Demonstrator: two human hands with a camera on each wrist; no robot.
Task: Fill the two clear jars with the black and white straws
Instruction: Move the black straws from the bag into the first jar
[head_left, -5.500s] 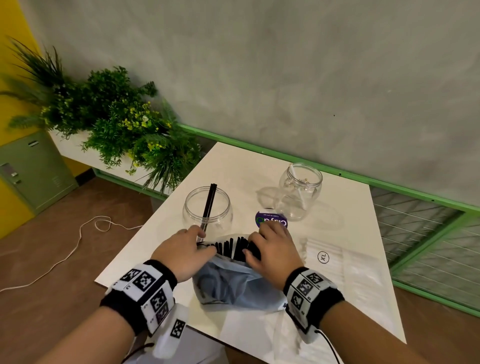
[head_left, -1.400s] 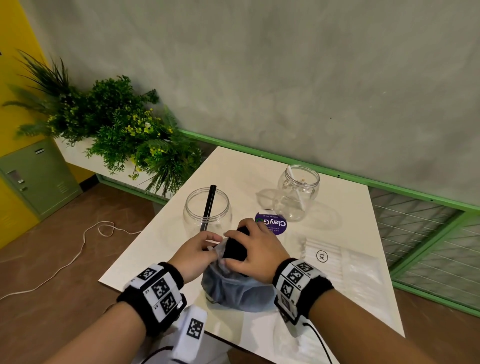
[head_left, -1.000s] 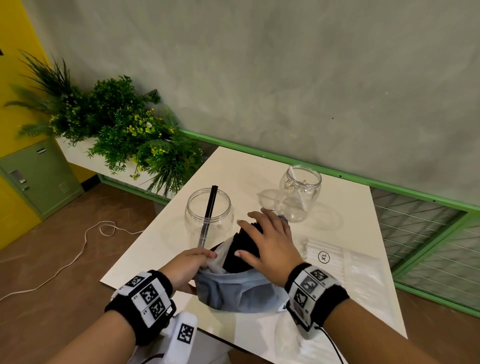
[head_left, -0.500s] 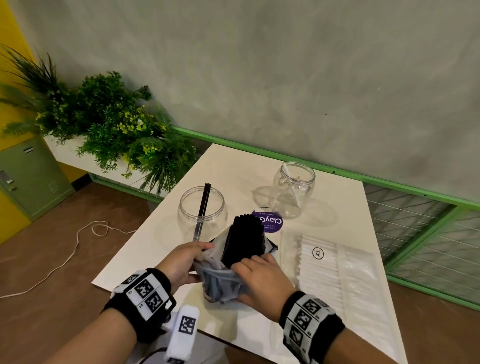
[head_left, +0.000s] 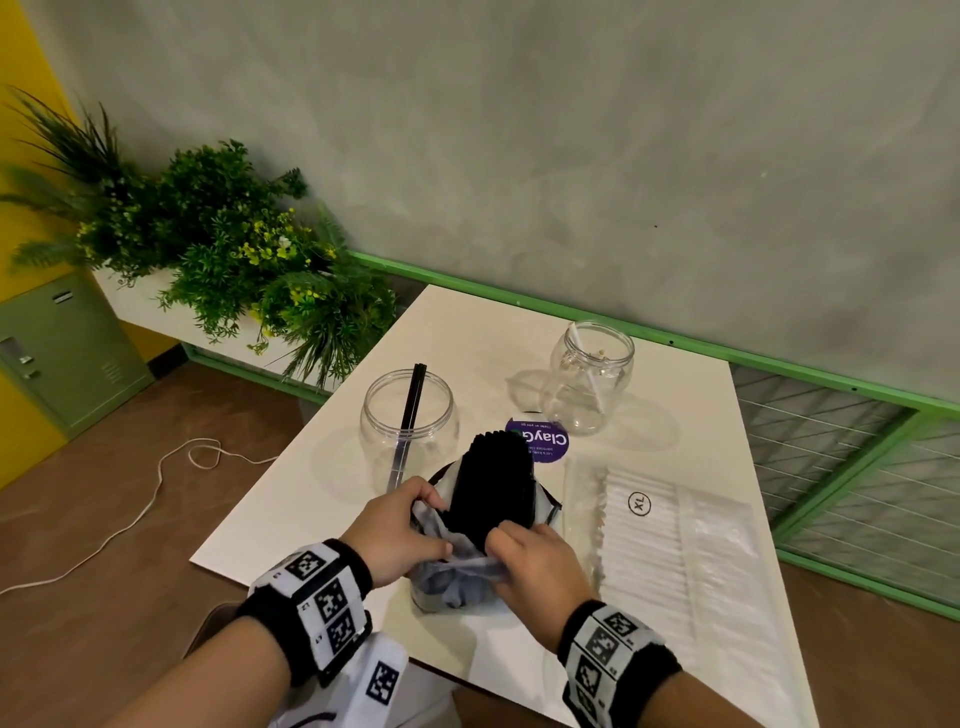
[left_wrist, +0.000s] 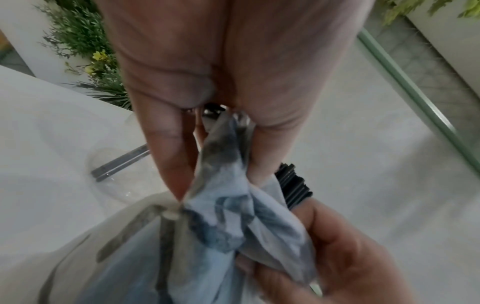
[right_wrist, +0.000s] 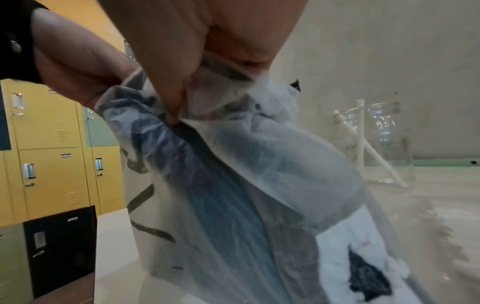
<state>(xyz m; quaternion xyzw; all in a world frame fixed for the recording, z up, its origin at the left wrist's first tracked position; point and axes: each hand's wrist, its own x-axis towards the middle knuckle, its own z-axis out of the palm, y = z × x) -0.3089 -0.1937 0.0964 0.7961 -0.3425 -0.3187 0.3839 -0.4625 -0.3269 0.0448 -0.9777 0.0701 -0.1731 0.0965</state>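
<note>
Left hand (head_left: 390, 530), right hand (head_left: 535, 564) both pinch bag (head_left: 457, 577) around black straws (head_left: 496, 480); wide jar (head_left: 408, 421) behind, white-straw pack (head_left: 670, 551) beside.

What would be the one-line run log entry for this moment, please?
phase: unbagging black straws | left hand: pinches plastic bag | right hand: pinches bag | wide jar: two black straws | far jar: white straws

The bundle of black straws (head_left: 496, 483), which lay low in the plastic bag (head_left: 457, 577) with only its ends showing, now stands well out of the bag's mouth. The right hand (head_left: 535, 561) has come off the top of the straws and pinches bunched bag film lower down, close beside the left hand (head_left: 395, 530), which has slid down too.
</note>
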